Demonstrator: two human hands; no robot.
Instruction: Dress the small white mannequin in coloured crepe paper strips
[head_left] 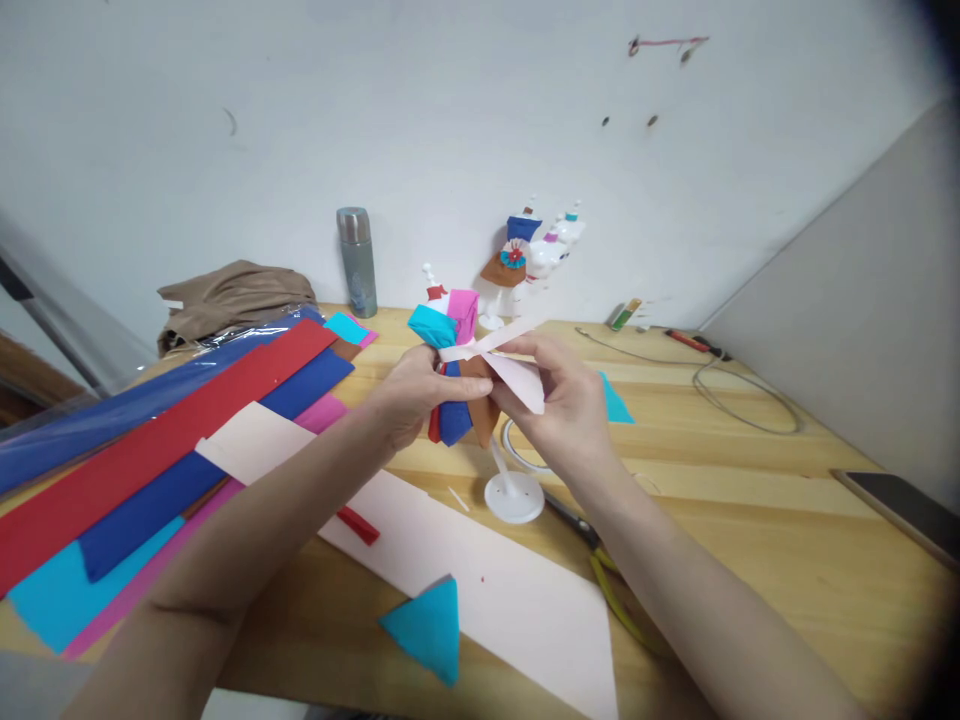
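Observation:
A small white doll mannequin on a round base (pixel 514 498) stands in the middle, dressed in blue, brown, turquoise, pink and red crepe paper. My left hand (pixel 412 395) is closed around the side of this paper dress (pixel 455 405), its thumb pressed across the waist. A pale pink paper strip (pixel 519 377) crosses the waist, with one end rising to the right and another flaring down. My right hand (pixel 566 405) pinches this strip beside the dress; its fingertips are partly hidden. Below my right wrist lie scissors with yellow handles (pixel 616 600).
Crepe paper strips, red (pixel 187 425) among them, are piled at left. A long pale pink sheet (pixel 480 580) and a turquoise piece (pixel 431 630) lie in front. Behind stand a flask (pixel 357 262) and dressed mannequins (pixel 516 250). A cable (pixel 720 395) and phone (pixel 896 510) lie right.

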